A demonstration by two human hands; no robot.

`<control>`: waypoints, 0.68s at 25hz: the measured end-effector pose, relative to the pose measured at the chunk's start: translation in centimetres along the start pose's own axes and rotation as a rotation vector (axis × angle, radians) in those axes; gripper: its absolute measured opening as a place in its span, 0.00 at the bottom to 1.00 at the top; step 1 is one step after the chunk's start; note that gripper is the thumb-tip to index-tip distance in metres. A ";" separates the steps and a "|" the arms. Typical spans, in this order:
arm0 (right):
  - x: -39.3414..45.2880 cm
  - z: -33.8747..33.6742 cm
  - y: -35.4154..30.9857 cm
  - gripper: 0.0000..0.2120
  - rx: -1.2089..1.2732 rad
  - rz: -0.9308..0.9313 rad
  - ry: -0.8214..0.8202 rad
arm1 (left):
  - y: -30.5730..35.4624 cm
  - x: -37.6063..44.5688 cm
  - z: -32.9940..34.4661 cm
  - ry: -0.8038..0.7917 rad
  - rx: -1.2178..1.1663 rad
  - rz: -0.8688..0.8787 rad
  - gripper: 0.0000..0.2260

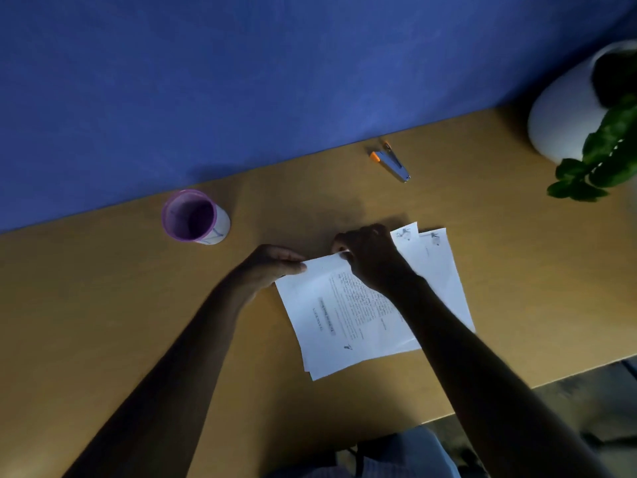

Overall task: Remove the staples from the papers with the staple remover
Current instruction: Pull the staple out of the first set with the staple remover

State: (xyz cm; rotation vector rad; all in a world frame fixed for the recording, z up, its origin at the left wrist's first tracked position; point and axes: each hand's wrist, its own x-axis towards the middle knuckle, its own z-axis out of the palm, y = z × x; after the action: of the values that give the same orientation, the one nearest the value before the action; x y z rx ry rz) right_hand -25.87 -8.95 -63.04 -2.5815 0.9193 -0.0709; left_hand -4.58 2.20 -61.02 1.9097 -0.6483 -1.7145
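Papers (348,315): a stack of white printed sheets lying slightly fanned on the wooden desk (103,305), toward its near edge, with more sheets (437,270) peeking out from beneath on the right. The top sheet carries blocks of text and a heading; the print is too small and blurred for me to read.

My left hand (272,265): rests at the stack's far left corner, fingers extended and relaxed, thumb lying on the paper's edge, holding it flat.

My right hand (370,258): curled over the stack's far edge, fingertips pinching the top sheet's corner. I cannot see any staple.

Staple remover (391,161): a slim metal tool with orange ends, lying by itself near the desk's far edge, well apart from both hands.

Cup (194,217): white with a purple rim, upright, toward the far edge left of the papers; faint blue markings on its side, unreadable.

Plant pot (572,108): white, at the far right corner, green leaves (599,157) spilling over the desk.

Blue wall (241,81): runs along the far edge.
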 end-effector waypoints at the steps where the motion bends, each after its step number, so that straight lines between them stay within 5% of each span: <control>1: 0.2 0.2 -0.1 0.09 0.019 -0.001 -0.005 | 0.1 0.6 0.0 -0.007 0.042 0.026 0.08; 6: 2.6 0.2 1.5 0.07 0.208 0.088 0.186 | -0.6 3.5 1.0 -0.010 0.109 0.080 0.21; 11: 5.7 0.0 6.9 0.23 0.379 0.669 0.567 | -1.6 4.4 1.0 -0.057 0.001 0.071 0.10; 17: 7.7 1.8 10.0 0.13 0.270 0.805 0.577 | -1.2 5.0 0.8 -0.115 -0.034 0.034 0.11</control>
State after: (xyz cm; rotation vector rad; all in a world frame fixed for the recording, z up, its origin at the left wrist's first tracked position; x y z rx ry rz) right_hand -25.51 -20.09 -69.16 -1.7913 1.9262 -0.6742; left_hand -4.90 -0.15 -65.66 1.7775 -0.6855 -1.8122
